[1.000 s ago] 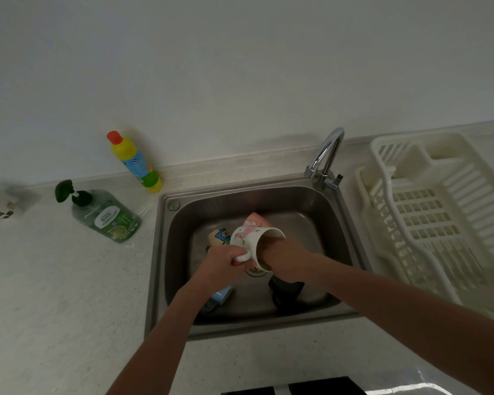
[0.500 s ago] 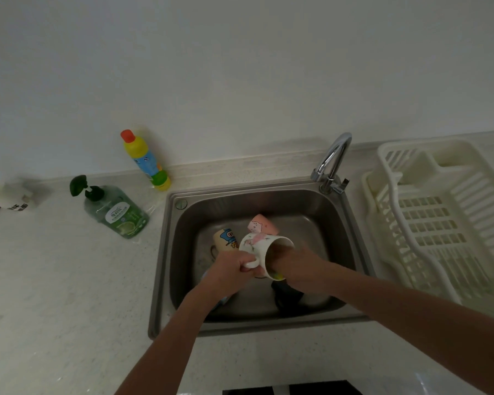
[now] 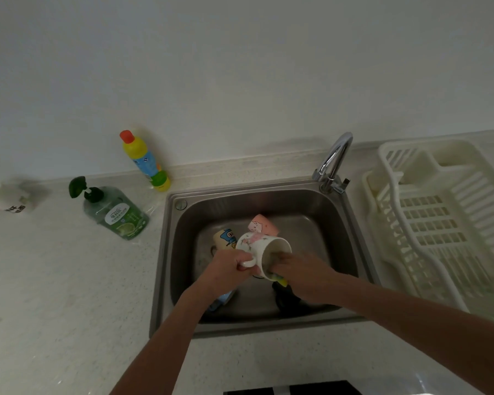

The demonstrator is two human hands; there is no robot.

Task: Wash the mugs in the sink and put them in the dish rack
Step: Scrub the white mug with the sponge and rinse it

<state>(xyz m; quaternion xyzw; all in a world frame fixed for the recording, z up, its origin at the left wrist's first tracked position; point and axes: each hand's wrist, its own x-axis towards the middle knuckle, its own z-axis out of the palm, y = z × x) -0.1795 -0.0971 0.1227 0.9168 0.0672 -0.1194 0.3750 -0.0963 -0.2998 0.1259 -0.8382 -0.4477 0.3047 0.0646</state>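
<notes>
Over the steel sink [image 3: 348, 223], my left hand [image 3: 226, 269] grips the handle of a white flowered mug [image 3: 257, 246], which lies tilted with its mouth toward the right. The fingers of my right hand [image 3: 300, 272] reach into that mouth and hold a yellow-green sponge [image 3: 278, 279] at the rim. A pink mug [image 3: 264, 225] and a yellow cartoon mug [image 3: 224, 238] lie in the basin behind. A blue mug [image 3: 220, 302] shows under my left wrist and a dark mug [image 3: 285, 299] under my right. The white dish rack [image 3: 439, 223] stands to the right of the sink.
A chrome tap [image 3: 332, 163] rises at the sink's back right corner. On the counter to the left stand a green pump bottle [image 3: 116, 213] and a yellow-and-blue bottle [image 3: 144, 161]. A white packet [image 3: 9, 202] lies at the far left. A dark object [image 3: 291, 390] shows at the bottom edge.
The white mug has turned a little in my hands and my right fingers have shifted inside its mouth. The view has moved slightly; nothing else in the sink has moved.
</notes>
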